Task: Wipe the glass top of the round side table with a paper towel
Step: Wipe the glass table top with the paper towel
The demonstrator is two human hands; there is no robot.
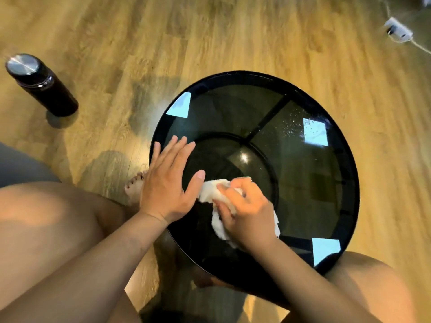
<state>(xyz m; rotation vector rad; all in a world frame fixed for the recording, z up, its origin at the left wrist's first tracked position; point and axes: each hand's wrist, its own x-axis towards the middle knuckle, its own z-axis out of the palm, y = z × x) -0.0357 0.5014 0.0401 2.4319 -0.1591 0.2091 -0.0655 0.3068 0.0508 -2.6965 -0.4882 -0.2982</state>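
The round side table's dark glass top (303,183) fills the middle of the head view, with a black rim and small specks near its far right. A crumpled white paper towel (211,191) lies on the near-left part of the glass. My right hand (247,210) grips the towel with curled fingers and presses it onto the glass. My left hand (168,180) lies flat on the glass at the left edge, fingers straight and spread, its thumb touching the towel.
A dark cylindrical bottle (40,85) with a silver lid stands on the wooden floor at the far left. A white plug with a cable (397,30) lies at the far right. My bare knees flank the table, and a foot (135,185) shows beside it.
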